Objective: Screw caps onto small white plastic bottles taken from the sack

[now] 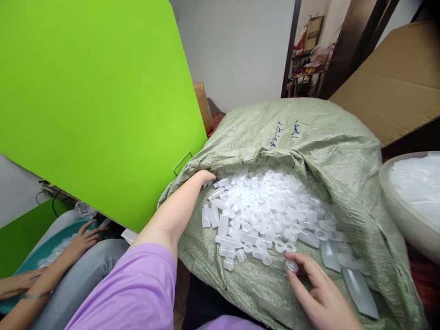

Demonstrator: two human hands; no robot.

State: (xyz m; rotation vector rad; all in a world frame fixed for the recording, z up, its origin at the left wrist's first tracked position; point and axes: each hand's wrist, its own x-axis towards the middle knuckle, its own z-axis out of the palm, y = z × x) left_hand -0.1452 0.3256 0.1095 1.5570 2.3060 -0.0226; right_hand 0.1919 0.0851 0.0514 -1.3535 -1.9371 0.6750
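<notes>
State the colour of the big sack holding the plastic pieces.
The sack is pale green, best seen in the head view.

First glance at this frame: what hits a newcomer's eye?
Probably the bright green panel filling the upper left. Next, the heap of translucent plastic pieces in the open mouth of a pale green sack, right of centre. At the heap's near edge the right hand pinches a small piece; the left hand is at its far left.
</notes>
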